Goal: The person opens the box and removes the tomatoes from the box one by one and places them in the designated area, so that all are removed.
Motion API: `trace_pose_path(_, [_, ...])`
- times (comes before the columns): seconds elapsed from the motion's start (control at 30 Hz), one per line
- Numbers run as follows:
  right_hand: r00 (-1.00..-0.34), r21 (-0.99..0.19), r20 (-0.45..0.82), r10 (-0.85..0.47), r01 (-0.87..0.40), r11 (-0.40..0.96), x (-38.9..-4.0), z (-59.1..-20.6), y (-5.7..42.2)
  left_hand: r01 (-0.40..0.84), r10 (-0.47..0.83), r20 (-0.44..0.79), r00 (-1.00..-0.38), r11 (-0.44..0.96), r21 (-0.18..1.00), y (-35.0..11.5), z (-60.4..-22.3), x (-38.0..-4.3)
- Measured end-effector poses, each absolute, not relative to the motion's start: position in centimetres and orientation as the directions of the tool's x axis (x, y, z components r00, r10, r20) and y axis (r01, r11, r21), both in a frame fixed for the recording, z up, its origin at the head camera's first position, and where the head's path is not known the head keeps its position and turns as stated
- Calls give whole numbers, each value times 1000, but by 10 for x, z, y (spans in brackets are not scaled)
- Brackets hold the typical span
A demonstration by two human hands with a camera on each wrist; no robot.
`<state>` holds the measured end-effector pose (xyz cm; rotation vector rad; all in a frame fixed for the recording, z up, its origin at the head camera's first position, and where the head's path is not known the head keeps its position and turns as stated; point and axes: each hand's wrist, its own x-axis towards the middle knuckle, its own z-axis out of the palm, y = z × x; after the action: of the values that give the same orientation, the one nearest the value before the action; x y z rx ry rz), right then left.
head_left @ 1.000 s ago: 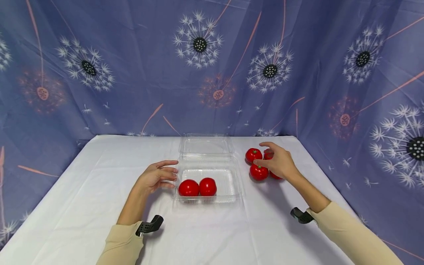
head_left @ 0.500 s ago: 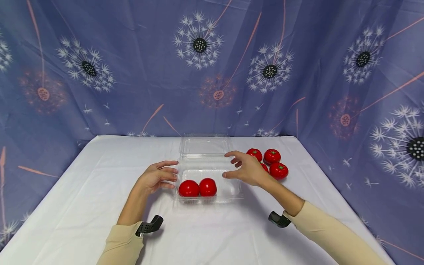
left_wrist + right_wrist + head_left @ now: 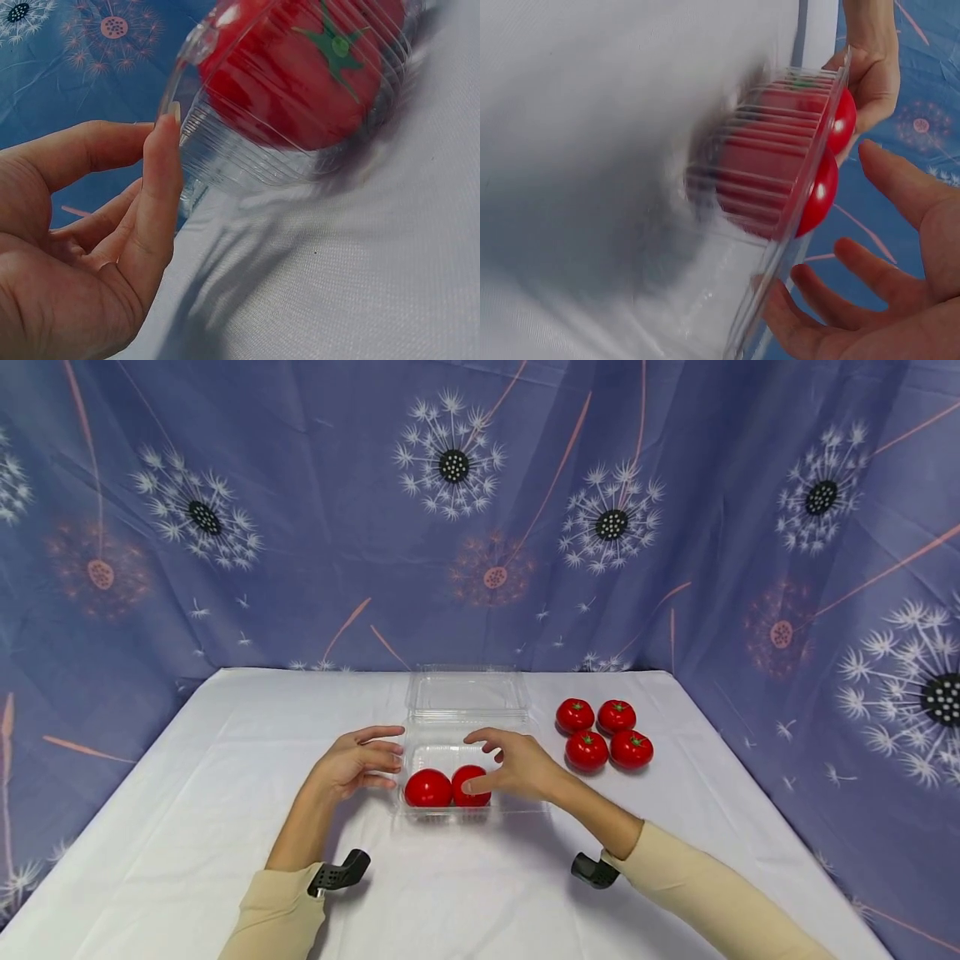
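Observation:
An open clear plastic clamshell container point(image 3: 438, 756) holds two red tomatoes, the left one point(image 3: 427, 788) and the right one point(image 3: 469, 772), side by side along its front. Beside its left wall is my left hand point(image 3: 352, 766), fingers extended; in the left wrist view the fingertips meet the rim. My right hand point(image 3: 525, 768) hovers over the container's right half, fingers spread and slightly bent, nothing between them. Its thumb crosses in front of the right tomato in the head view. A green star-shaped calyx shows on a tomato point(image 3: 285, 97) through the ribbed wall.
Several more red tomatoes point(image 3: 587, 752) stand grouped on the white-covered table point(image 3: 480, 893), right of the container. The container's lid point(image 3: 468, 692) lies folded back behind it. A blue dandelion-patterned curtain point(image 3: 315, 527) hangs behind and beside the table.
My right hand has moved left, from over the grouped tomatoes to above the container, with nothing in it. The left hand has stayed in place. The tomatoes have not moved.

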<state>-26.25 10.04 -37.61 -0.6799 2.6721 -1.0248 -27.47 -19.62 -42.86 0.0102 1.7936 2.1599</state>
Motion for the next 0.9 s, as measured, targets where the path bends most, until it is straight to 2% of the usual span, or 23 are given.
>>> trace_pose_path(0.23, [-859,-672,-78,-506,-329,664,-262,-384,94,-250,252,-210,-945,-141,958,-196,-428,-273])
trace_pose_path(0.9, [-868,-673,-71,-491,-322,666,-265,-392,94,-246,252,-209,-945,-124,961,-195,-429,-273])
